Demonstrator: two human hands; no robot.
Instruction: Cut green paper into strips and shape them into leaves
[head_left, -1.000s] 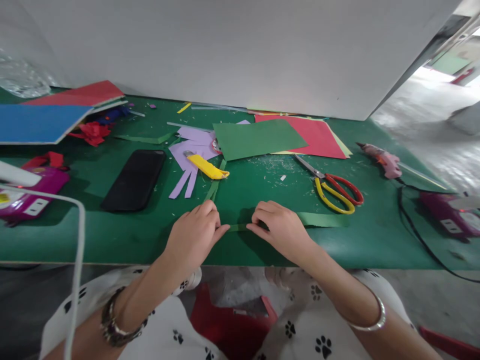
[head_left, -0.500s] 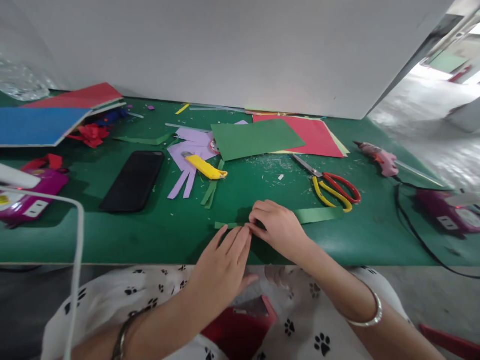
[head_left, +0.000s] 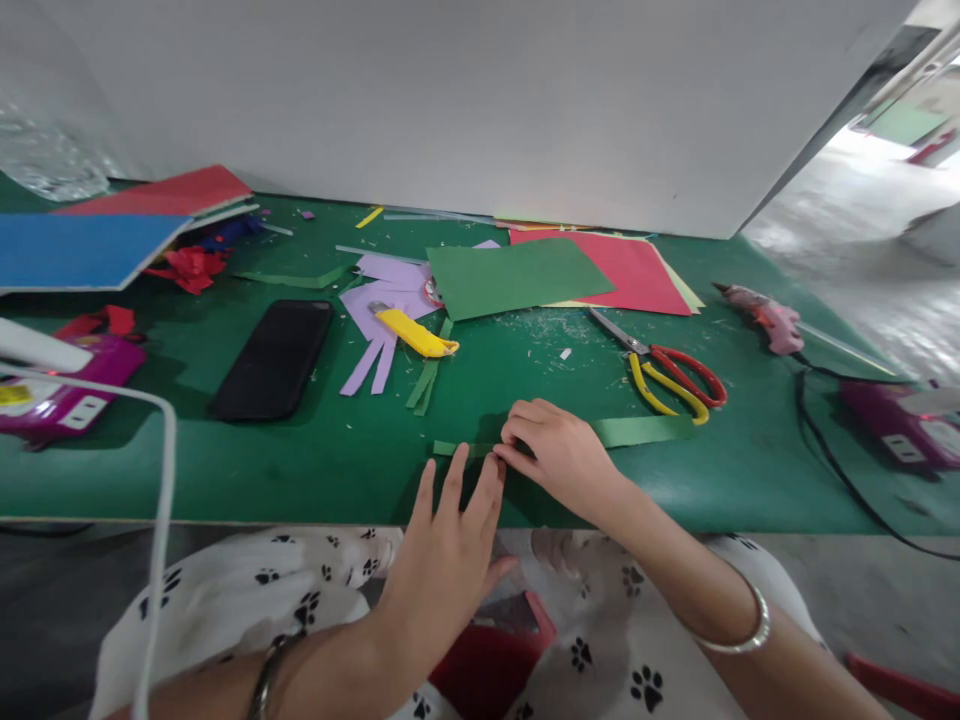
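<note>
A long green paper strip [head_left: 643, 431] lies flat near the table's front edge, its middle hidden under my right hand [head_left: 559, 447]. The fingers of that hand are bent and pinched together on the strip. My left hand [head_left: 444, 535] is open, fingers spread, with its fingertips at the strip's narrower left part. Its index fingertip is close to the right hand's thumb. Scissors [head_left: 660, 372] with red and yellow handles rest just beyond the strip's right end.
Behind the hands lie a yellow cutter [head_left: 415, 332], purple paper [head_left: 390, 282], a green sheet [head_left: 517, 278] and a red sheet [head_left: 637, 272]. A black phone [head_left: 274, 360] is to the left. A pink glue gun [head_left: 765, 315] with its cord lies right, near a purple power strip [head_left: 896, 430].
My left hand's fingers have spread apart and lifted slightly away from being pressed together. The right hand stays in place on the green paper strip.
</note>
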